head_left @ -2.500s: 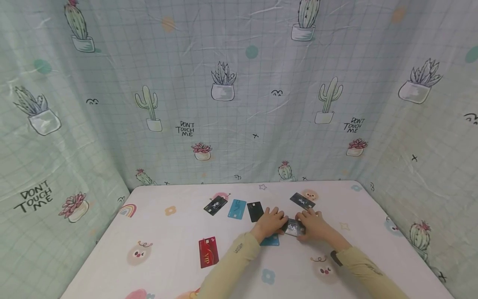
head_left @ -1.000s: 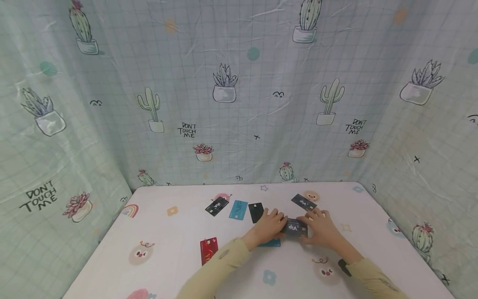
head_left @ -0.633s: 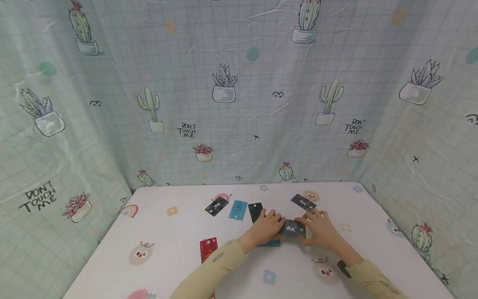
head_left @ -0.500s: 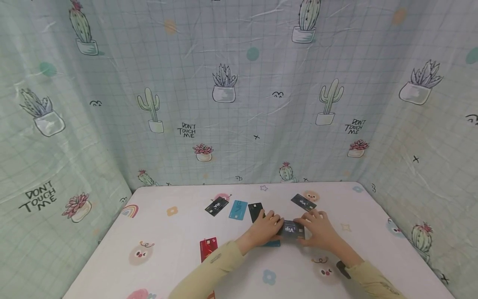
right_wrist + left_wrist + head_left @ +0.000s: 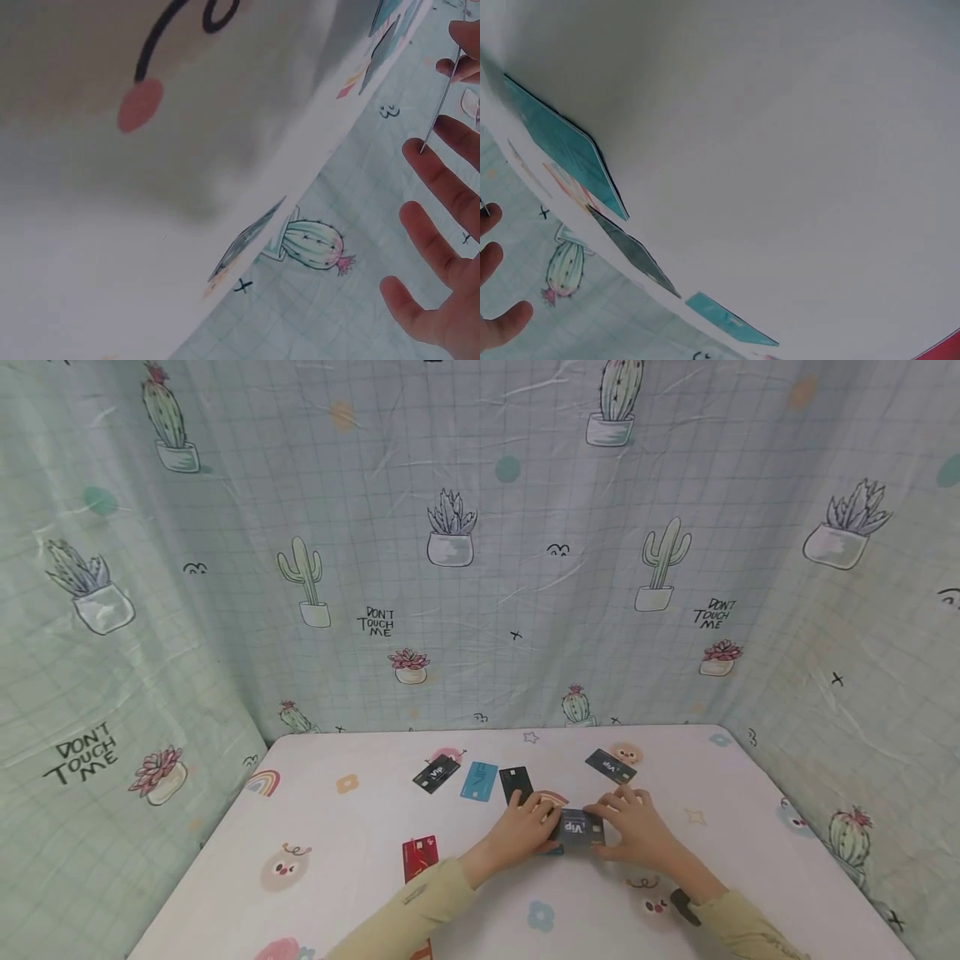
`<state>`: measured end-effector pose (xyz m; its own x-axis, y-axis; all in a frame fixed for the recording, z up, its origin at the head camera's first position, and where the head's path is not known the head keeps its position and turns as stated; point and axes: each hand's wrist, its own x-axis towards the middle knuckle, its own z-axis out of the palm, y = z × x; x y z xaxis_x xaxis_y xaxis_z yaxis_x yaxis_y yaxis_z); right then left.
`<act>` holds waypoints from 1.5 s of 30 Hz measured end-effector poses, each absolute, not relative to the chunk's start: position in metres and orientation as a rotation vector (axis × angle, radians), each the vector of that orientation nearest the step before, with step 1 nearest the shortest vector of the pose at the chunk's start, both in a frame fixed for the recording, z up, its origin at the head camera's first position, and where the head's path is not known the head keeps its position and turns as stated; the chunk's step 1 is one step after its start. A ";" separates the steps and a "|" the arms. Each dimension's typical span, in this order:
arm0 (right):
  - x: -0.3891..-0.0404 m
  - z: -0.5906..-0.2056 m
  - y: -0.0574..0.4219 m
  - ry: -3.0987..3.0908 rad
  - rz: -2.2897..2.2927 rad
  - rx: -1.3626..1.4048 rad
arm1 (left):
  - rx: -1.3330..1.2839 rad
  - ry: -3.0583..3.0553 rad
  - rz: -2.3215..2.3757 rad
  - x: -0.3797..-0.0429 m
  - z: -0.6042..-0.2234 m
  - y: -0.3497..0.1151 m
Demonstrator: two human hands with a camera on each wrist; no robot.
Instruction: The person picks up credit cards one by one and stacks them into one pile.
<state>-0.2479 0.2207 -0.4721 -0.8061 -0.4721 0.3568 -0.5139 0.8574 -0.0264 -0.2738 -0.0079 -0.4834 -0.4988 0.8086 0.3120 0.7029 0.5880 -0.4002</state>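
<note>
Both hands hold a dark grey "Vip" card between them, above the table. My left hand pinches its left end. My right hand holds the right end with thumb and index finger, the other fingers spread. In the right wrist view the card is edge-on, a thin line between fingertips of both hands. The left wrist view has only a few left-hand fingers at its edge. A blue card lies below, mostly covered by the left hand in the head view.
On the white patterned table lie a black card, a blue card, a black "Vip" card and another black "Vip" card. My left sleeve partly covers a red card. A cactus-print curtain stands behind.
Both hands have drawn the dark grey card slightly left and toward me. A rainbow print behind the left hand has come into sight. The left sleeve now covers more of the red card.
</note>
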 end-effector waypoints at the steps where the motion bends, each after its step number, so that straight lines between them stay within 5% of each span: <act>1: -0.247 -0.472 0.220 -2.699 0.182 0.740 | -1.201 -2.348 0.299 -0.273 -0.484 -0.009; 45: -0.251 -0.479 0.181 -2.763 0.192 0.951 | -1.215 -2.464 0.212 -0.266 -0.498 -0.063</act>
